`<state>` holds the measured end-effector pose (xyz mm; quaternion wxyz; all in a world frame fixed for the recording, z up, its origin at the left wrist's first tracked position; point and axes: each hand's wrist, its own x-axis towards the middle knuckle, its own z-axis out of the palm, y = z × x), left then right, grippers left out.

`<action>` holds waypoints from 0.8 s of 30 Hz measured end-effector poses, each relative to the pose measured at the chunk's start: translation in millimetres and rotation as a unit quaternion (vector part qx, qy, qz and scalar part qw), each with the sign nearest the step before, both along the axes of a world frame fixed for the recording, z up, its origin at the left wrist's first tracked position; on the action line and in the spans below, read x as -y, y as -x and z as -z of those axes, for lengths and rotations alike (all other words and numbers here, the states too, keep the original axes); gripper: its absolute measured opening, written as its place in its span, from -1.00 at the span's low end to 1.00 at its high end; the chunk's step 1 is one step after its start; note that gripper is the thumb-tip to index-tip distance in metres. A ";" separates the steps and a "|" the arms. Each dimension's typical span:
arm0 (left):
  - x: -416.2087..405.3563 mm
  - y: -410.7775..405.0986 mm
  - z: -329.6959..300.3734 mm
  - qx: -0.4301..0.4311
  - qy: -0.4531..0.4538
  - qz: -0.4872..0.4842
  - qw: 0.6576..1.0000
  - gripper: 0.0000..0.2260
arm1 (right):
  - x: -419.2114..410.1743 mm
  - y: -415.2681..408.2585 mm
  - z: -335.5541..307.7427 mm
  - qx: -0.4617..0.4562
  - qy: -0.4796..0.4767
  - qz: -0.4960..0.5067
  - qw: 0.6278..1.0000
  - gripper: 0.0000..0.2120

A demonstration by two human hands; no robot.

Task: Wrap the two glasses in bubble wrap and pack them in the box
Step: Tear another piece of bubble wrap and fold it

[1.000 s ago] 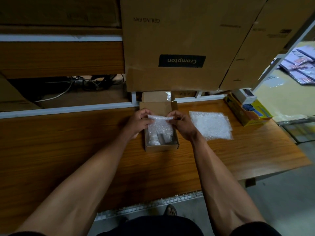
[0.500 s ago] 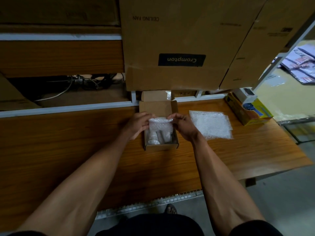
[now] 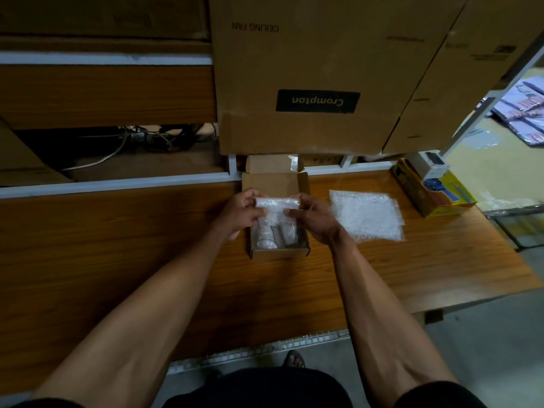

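Facing hands [image 3: 276, 214]: inverted "Crompton" label [image 3: 318, 101], "CEILING FAN" carton [image 3: 309, 69].

Your left hand [image 3: 240, 213] and right hand [image 3: 313, 217] cover the side edges of the small clear bubble-wrap piece [image 3: 276, 208] you pinch, which hides the far half of the open brown cardboard box [image 3: 279, 252]. The pale wrapped shapes [image 3: 275, 237] inside are too dim to count. At 2 o'clock, the purple packets [image 3: 527, 113] run off the frame edge, their print blurred.
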<state>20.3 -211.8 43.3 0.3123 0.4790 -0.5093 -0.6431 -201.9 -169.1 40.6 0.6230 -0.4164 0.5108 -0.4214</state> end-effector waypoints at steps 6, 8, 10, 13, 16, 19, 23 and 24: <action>2.4 -0.7 4.5 -0.002 -0.001 0.003 1.000 -0.73 | 1.5 -1.9 2.5 -0.025 0.031 0.005 0.999 -0.84; 3.7 -2.0 7.6 -0.003 -0.005 0.003 1.000 -0.77 | 2.4 -2.3 4.2 -0.032 0.031 0.013 0.999 -0.82; 4.6 -3.6 10.3 -0.023 -0.030 -0.002 0.999 -0.83 | 3.5 -2.2 6.9 -0.039 0.029 0.022 0.999 -0.81; 3.5 -4.3 13.6 -0.053 -0.058 0.007 0.997 -0.85 | 3.7 -2.7 10.6 -0.034 0.031 0.024 0.999 -0.83; 1.9 -0.8 16.1 -0.027 -0.034 0.018 0.999 -0.73 | 1.7 -4.7 10.8 -0.032 0.024 0.025 0.999 -0.85; 7.3 2.3 19.2 -0.004 -0.029 -0.005 1.000 -0.66 | 0.2 -3.2 11.3 -0.028 0.005 0.007 1.000 -0.83; 15.5 2.4 21.2 -0.012 -0.043 -0.038 0.998 -0.44 | -1.6 -1.7 8.5 0.045 -0.058 -0.034 0.997 -0.82; 16.5 3.6 21.5 -0.017 -0.045 -0.044 0.998 -0.40 | -1.5 -2.4 8.7 0.054 -0.070 -0.036 0.995 -0.85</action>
